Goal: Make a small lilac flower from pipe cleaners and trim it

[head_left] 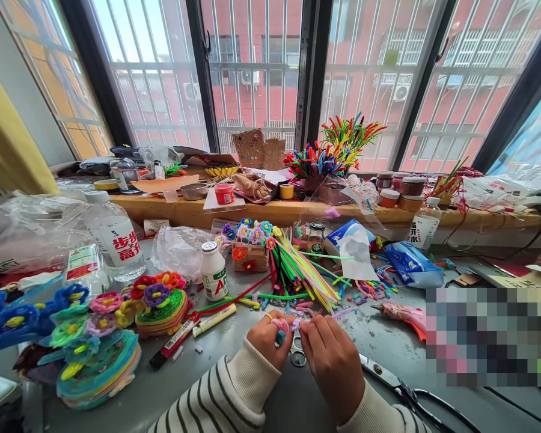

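Observation:
My left hand (270,338) is closed around small fuzzy pipe-cleaner pieces, with pink and blue tufts showing at its fingertips. A lilac pipe cleaner (296,325) is pinched between both hands, and a thin lilac length sticks out past the right fingers. My right hand (332,361) has its fingertips pressed together on it. Just below the fingertips, small silver scissors (298,356) lie on the table, partly hidden by the hands. Large black-handled scissors (399,388) rest to the right of my right hand. Behind the hands spreads a bundle of colourful pipe cleaners (309,273).
Pipe-cleaner flowers on a round coiled base (101,367) stand at left, near a white bottle (214,270) and a marker (214,320). A flower basket (250,257) sits mid-table. At right lie a glue gun (401,316) and a blue tissue pack (415,264). Jars line the sill.

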The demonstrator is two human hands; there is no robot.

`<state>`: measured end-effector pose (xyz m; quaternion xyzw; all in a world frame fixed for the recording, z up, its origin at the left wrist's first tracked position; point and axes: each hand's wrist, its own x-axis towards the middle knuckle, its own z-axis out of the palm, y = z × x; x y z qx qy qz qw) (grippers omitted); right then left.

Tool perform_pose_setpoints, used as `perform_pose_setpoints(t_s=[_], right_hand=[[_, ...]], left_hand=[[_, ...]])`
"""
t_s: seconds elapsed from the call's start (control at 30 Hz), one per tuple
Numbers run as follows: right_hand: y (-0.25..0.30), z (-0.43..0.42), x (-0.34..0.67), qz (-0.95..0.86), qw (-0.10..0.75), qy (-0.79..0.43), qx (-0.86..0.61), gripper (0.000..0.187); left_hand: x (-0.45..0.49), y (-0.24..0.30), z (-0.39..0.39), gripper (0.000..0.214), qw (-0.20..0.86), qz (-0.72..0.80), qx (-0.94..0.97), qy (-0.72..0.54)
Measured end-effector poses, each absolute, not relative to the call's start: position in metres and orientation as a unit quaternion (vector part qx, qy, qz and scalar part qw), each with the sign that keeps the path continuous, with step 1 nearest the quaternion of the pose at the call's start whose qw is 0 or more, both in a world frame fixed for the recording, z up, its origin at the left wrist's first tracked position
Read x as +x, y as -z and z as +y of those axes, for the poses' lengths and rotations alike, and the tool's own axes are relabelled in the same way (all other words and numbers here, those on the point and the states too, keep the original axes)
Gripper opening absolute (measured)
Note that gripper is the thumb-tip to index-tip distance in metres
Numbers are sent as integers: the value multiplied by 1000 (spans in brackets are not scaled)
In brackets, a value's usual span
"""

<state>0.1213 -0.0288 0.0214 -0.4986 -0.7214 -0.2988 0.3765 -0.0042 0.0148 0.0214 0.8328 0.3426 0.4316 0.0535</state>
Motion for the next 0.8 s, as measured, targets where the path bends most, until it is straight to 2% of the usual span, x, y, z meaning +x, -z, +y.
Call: perform_pose_setpoints(t_s=[0.27, 0.57, 0.7, 0.8], right_hand=[[-24, -32, 112, -710, 357, 262, -547, 36], [-20, -30, 109, -695, 361, 259, -565, 34], [-23, -29, 117, -711, 395, 186, -551, 29], [-29, -27, 130, -723, 420, 71, -543, 18]], left_hand=[[0, -24, 8, 17, 51, 403, 816, -411], [0, -23, 8, 20, 49, 389, 819, -419], [-3, -28, 15, 18, 117, 404, 821, -387], [-3, -29, 19, 15, 255, 434, 773, -387]])
